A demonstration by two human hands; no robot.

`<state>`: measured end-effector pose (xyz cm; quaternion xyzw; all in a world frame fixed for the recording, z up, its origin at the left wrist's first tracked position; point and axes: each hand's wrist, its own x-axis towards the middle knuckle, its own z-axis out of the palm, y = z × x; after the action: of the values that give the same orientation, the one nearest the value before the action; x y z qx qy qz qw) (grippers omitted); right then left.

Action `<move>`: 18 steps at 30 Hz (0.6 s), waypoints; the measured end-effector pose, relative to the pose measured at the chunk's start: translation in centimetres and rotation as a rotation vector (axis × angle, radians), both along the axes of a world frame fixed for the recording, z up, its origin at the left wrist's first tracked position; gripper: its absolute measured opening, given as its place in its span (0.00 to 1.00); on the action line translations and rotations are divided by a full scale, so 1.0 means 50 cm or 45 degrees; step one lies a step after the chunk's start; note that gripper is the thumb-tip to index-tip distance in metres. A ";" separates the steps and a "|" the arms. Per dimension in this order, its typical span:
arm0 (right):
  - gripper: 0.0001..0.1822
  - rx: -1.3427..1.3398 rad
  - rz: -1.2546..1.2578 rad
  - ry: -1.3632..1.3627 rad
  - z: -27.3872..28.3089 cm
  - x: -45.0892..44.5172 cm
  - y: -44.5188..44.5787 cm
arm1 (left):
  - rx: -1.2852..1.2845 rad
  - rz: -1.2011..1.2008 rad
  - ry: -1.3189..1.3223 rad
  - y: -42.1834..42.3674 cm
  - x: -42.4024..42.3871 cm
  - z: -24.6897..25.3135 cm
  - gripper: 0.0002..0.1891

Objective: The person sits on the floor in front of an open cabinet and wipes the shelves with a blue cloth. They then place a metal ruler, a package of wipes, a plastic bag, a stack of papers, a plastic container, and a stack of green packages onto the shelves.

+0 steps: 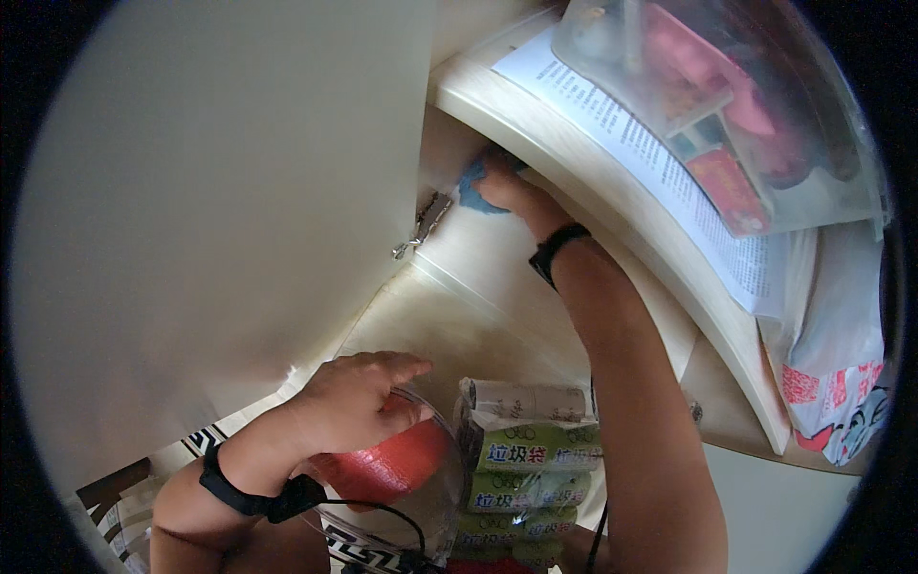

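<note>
My right hand (502, 185) presses a blue cloth (479, 190) onto the cabinet's bottom board (480, 244), deep in the corner below a shelf. Part of the cloth is hidden under the fingers. Lower down, my left hand (358, 402) is at the rim of a clear plastic container (448, 466), its thumb inside the rim and its fingers outside. Something red and shiny (391, 463) shows in or behind the container. Right beside it stands a stack of wrapped garbage bag rolls (531, 452), bearing printed writing.
A pale cabinet door (237, 201) fills the left, with a metal hinge (432, 215) near the cloth. The shelf (609, 194) above my right arm holds a printed sheet (645, 151), a translucent box (810, 194) with pink and red items, and a plastic bag (832, 344).
</note>
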<state>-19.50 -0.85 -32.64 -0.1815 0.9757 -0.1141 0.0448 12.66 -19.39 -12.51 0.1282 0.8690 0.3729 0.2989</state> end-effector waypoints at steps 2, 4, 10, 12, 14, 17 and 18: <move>0.31 0.296 0.038 0.021 0.005 -0.028 0.016 | 0.023 -0.085 0.014 0.007 -0.011 -0.005 0.25; 0.31 0.259 0.151 -0.102 0.067 0.010 0.021 | 0.013 -0.068 0.012 -0.005 -0.006 -0.020 0.24; 0.33 0.328 0.028 -0.218 0.156 0.186 0.275 | 0.039 -0.049 0.092 -0.010 0.005 -0.034 0.23; 0.33 0.230 -0.041 -0.200 0.114 0.251 0.437 | 0.035 -0.020 0.089 -0.010 0.009 -0.036 0.23; 0.33 0.107 -0.279 -0.324 0.078 0.316 0.595 | 0.020 0.006 0.037 -0.011 0.007 -0.035 0.23; 0.32 0.271 -0.405 -0.067 0.036 0.391 0.724 | -0.007 0.084 -0.050 -0.010 0.011 -0.024 0.23; 0.30 0.449 -0.444 -0.009 -0.004 0.391 0.765 | -0.003 0.054 -0.028 -0.008 0.006 -0.022 0.23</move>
<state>0.06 37.40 -32.84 0.0006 0.9970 0.0513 0.0588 12.96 -19.79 -13.60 0.1053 0.8686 0.3795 0.3005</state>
